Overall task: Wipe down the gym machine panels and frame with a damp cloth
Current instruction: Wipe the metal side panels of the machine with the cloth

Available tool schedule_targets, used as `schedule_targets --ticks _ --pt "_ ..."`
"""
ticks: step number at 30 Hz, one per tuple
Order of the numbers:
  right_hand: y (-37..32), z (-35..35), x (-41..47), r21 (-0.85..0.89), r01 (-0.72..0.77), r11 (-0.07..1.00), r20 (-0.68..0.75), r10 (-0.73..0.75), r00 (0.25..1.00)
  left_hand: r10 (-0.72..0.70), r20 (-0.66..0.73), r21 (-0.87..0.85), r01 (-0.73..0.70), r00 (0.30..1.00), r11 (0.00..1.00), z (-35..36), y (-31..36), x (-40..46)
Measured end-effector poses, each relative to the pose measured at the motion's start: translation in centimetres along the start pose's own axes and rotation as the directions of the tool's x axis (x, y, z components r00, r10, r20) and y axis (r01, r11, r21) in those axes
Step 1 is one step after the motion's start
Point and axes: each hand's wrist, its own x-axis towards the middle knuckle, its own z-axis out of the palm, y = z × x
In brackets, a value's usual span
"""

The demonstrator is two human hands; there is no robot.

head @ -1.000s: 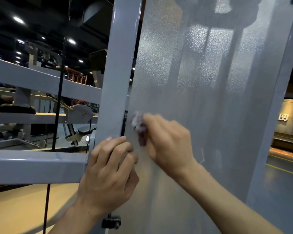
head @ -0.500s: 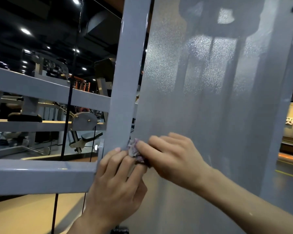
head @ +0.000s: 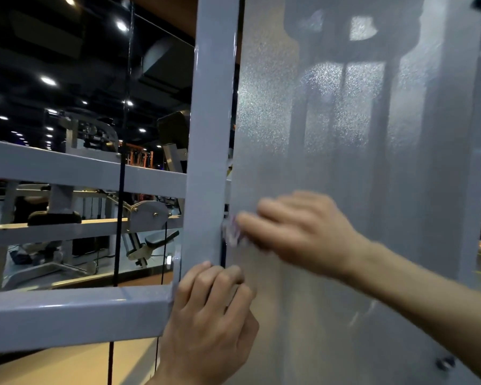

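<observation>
A frosted translucent panel (head: 345,134) of the gym machine fills the right half of the view, bolted beside a grey upright frame post (head: 211,107). My right hand (head: 297,232) grips a small crumpled cloth (head: 232,232), pale with purple marks, against the panel's left edge next to the post; the hand is motion-blurred. My left hand (head: 208,320) sits lower, its fingers curled around the edge where the post meets the panel, just below the cloth. Most of the cloth is hidden under my right fingers.
Grey horizontal frame bars (head: 75,312) run left from the post. A black cable (head: 120,218) hangs vertically behind them. Other gym machines (head: 147,218) stand beyond under ceiling lights. A black panel bolt (head: 444,364) sits at lower right.
My right hand with the cloth dropped down to my left hand, then rose again along the panel's left edge. My left hand kept its hold on the post edge.
</observation>
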Motion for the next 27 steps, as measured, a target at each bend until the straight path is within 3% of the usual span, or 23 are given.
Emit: schedule_targets --ticks 3,5,9,11,15,17,21,23,25,27 --pt "3.4 -0.2 3.6 -0.050 -0.207 0.977 -0.122 0.199 0.972 0.007 0.021 -0.012 -0.007 1.000 1.000 -0.2 -0.1 0.2" --pt "2.7 0.1 3.6 -0.007 -0.247 0.969 -0.138 0.243 0.960 0.010 0.020 -0.002 -0.010 1.000 1.000 -0.1 -0.1 0.2" --pt "-2.1 0.2 -0.6 0.048 -0.006 0.999 -0.005 0.006 1.000 0.004 0.008 0.038 -0.004 1.000 0.999 0.1 0.0 0.0" --pt "-0.9 0.1 -0.1 0.028 0.037 0.999 0.007 -0.037 0.999 0.001 -0.003 0.057 -0.001 1.000 0.998 0.1 0.0 0.1" --pt "5.0 -1.0 4.7 0.000 -0.272 0.962 -0.161 0.268 0.950 0.009 0.020 0.047 -0.010 1.000 0.999 0.1 0.0 -0.1" --pt "5.1 -0.9 4.7 0.067 -0.320 0.945 -0.156 0.327 0.932 0.009 0.017 0.049 -0.010 1.000 0.999 0.2 0.0 -0.1" --pt "-0.7 0.1 0.4 0.068 -0.062 0.996 -0.010 0.063 0.998 0.023 -0.019 0.051 -0.022 1.000 0.998 0.3 0.0 0.0" --pt "0.2 0.1 0.4 0.049 -0.008 0.999 0.031 0.007 0.999 0.023 -0.023 0.046 -0.021 0.999 0.999 0.3 0.1 0.1" --pt "3.2 -0.5 2.8 0.047 -0.141 0.989 -0.047 0.143 0.989 0.023 -0.006 0.036 -0.022 1.000 0.999 0.2 0.1 0.1" --pt "6.6 -1.4 5.5 0.061 -0.368 0.928 -0.117 0.373 0.920 0.018 0.018 0.027 -0.019 1.000 0.999 0.1 0.0 0.2"
